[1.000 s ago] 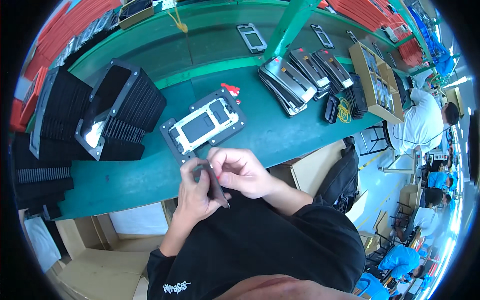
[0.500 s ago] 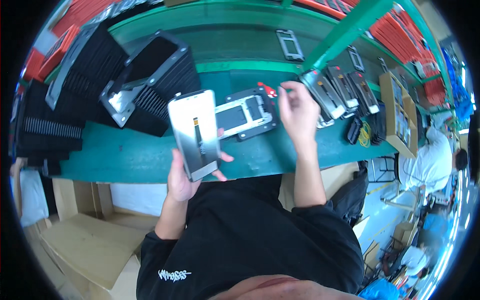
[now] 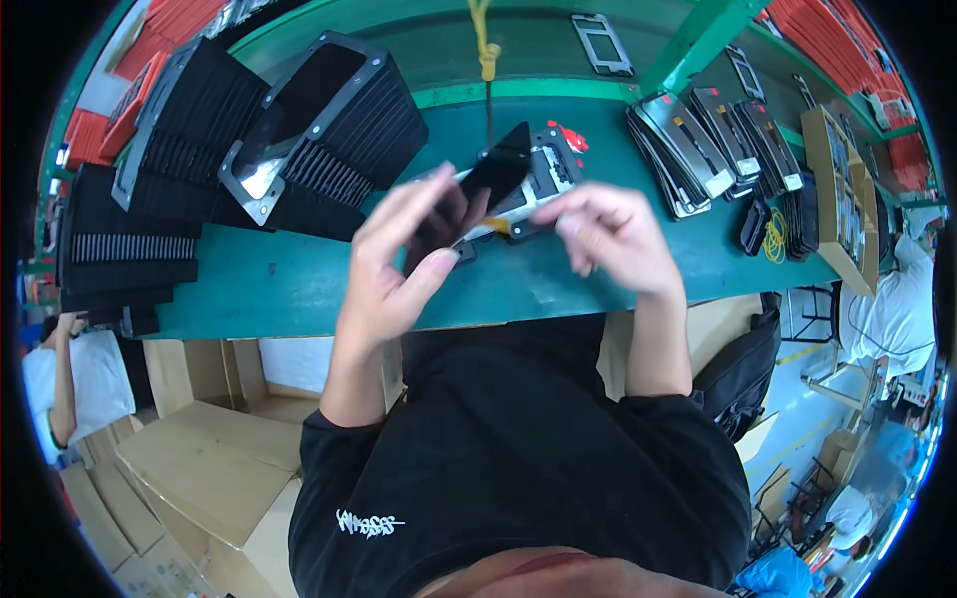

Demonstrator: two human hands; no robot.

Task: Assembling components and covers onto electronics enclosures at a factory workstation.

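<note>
My left hand is closed on the edge of a glossy black phone screen, which it holds tilted. Its dark face reflects the fingers. Beneath and behind the panel, a silver phone frame rests in a dark holding plate; the panel covers part of both. A small orange flex cable shows at the panel's lower edge. My right hand is beside the frame's right end, index finger reaching to its near edge and thumb curled underneath. Whatever lies between those fingertips is too small to make out.
Tall stacks of black trays stand at left. Small red pieces lie behind the frame. Stacked phone screens, yellow bands and a cardboard box line the right. A yellow-corded tool hangs overhead. Other people sit further off.
My left hand has turned the screen from its silver back to its dark face and brought it right, over the frame. My right hand has come down from the red pieces to the frame's near edge.
</note>
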